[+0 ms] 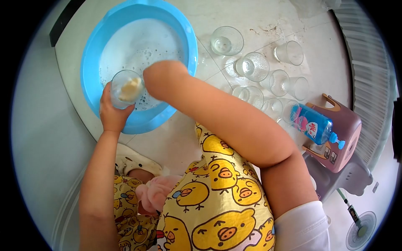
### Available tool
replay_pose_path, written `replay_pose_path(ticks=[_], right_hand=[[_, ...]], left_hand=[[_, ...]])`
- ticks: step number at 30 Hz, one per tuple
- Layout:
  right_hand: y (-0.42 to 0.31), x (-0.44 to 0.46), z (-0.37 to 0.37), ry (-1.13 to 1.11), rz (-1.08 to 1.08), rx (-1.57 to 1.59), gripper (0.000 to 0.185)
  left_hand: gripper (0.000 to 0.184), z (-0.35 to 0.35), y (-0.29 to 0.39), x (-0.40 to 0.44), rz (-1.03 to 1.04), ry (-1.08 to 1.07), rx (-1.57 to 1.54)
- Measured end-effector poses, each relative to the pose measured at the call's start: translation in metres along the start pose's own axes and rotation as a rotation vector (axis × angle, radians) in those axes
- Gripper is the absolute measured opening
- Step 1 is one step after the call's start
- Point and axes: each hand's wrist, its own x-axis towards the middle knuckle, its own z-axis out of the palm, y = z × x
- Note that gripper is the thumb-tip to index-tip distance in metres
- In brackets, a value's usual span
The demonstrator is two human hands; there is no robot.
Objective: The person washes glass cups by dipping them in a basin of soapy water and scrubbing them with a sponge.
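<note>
Over the near-left part of a light blue basin [190,46], my left hand [114,113] is wrapped round a clear drinking glass [118,79]. A pale yellow piece, which looks like a sponge, [130,89] shows in the glass. White suds and bubbles cover the soapy water [142,39] in the basin. Close to the glass's right side is my right hand [165,78], bent down at the wrist and slightly blurred. Its fingers are turned away and hidden, so I cannot tell whether it grips anything.
Several clear glasses [252,67] stand on the tiled floor right of the basin. A blue dish soap bottle with a pump [312,124] lies by a mauve plastic stool [345,125]. My knees, in a yellow chick-print cloth [226,201], are below. A pleated curtain [362,62] hangs at the right.
</note>
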Motion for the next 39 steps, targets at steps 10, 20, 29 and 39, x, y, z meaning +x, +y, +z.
replay_pose_path(ticks=[10,20,29,39], right_hand=[[0.001,0.003,0.011,0.015,-0.025,-0.053,0.016],[0.005,0.002,0.013,0.116,-0.023,-0.026,0.022],[0.005,0.006,-0.003,0.038,0.064,0.098,0.025],[0.008,0.011,-0.002,-0.135,-0.065,0.232,0.024]], left_hand=[[0.085,0.001,-0.001,0.001,-0.034,-0.012,-0.022],[0.086,-0.001,0.001,0.001,-0.031,-0.016,-0.013],[0.084,-0.001,0.000,0.001,0.027,-0.020,-0.015],[0.087,-0.001,-0.001,0.002,0.054,-0.030,0.007]])
